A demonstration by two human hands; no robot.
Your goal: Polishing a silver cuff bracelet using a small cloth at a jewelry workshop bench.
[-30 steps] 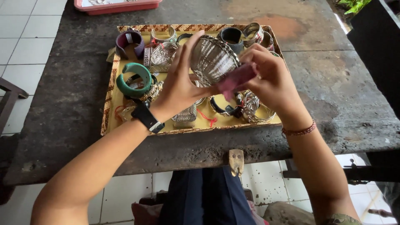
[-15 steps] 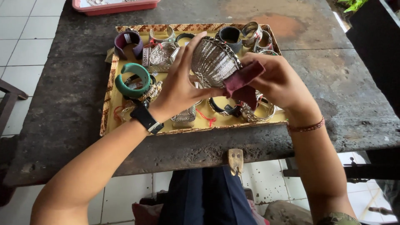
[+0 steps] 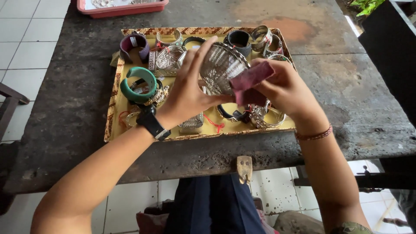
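Left hand [image 3: 188, 93] grips the wide silver filigree cuff [image 3: 221, 67], fingers curled round its near edge, above the yellow-lined tray [image 3: 113, 93]. Right hand [image 3: 284, 89] pinches a maroon cloth [image 3: 251, 78] against the cuff; the cloth hides that side. Bangles beneath both hands are largely covered.

Single head-worn view, looking steeply down from above the person's own lap. Faces forward across a dark worn table [image 3: 355, 99], near edge crossing the lower half of frame. Close range — both forearms enter from the bottom corners, left hand [image 3: 188, 93] and right hand [image 3: 284, 89] meeting near centre over a woven-rimmed tray [image 3: 113, 93]. Far table edge cropped at top — tiled floor visible left. No second view to overlap.
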